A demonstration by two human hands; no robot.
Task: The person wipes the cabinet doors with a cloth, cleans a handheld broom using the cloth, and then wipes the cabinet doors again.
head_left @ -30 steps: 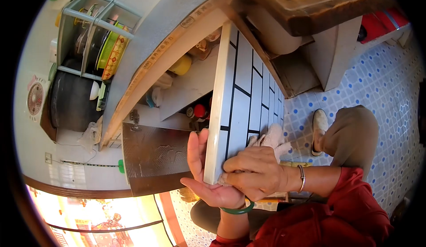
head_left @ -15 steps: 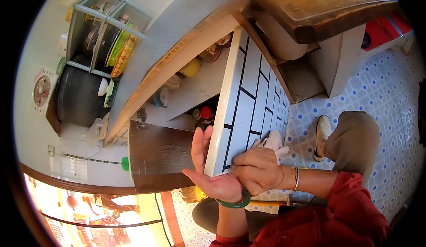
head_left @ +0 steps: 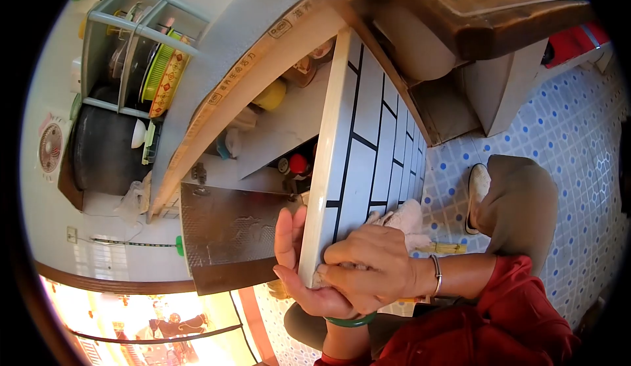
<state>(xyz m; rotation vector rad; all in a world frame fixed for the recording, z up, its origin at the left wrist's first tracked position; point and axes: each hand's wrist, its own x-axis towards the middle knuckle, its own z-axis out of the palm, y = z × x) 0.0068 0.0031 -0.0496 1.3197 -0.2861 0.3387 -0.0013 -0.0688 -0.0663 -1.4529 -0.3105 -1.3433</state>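
Observation:
A white cabinet door [head_left: 361, 169] with a black brick-line pattern stands open at an angle. My left hand [head_left: 303, 271] cups the door's near corner, its fingers curled up behind the pale edge. A green bangle [head_left: 351, 320] circles that wrist. My right hand [head_left: 371, 261] is closed on a pale pink cloth [head_left: 406, 223], whose loose end sticks out beyond the knuckles. The closed fingers press at the door's edge, right beside my left palm.
Behind the door, a cabinet shelf holds a yellow container [head_left: 270, 95] and a red-capped jar [head_left: 298, 163]. A second, brown door [head_left: 230, 234] hangs open at left. Above stands a dish rack [head_left: 135, 27]. A wooden tabletop corner [head_left: 483, 41] juts in at upper right.
My right hand has moved left with the cloth, from the door's face to its near edge. My left hand still cups the corner. The view has shifted slightly.

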